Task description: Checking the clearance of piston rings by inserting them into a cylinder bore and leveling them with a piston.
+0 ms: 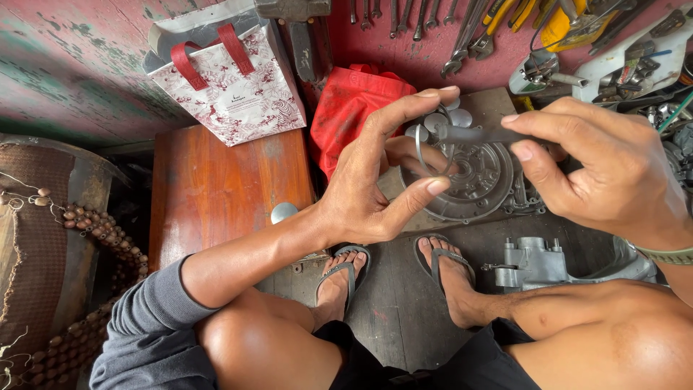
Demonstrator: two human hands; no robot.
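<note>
While the left hand (368, 191) pinches a thin metal ring (433, 155) in spread fingers, the right hand (613, 173) grips a flat tool (476, 134) against it; the engine cover (469, 184) lies bare below.

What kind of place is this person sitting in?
Probably a small repair workshop, likely for engines. Wrenches hang on the red wall, a round metal engine cover lies on the floor, and another grey metal casing sits beside the person's feet.
</note>
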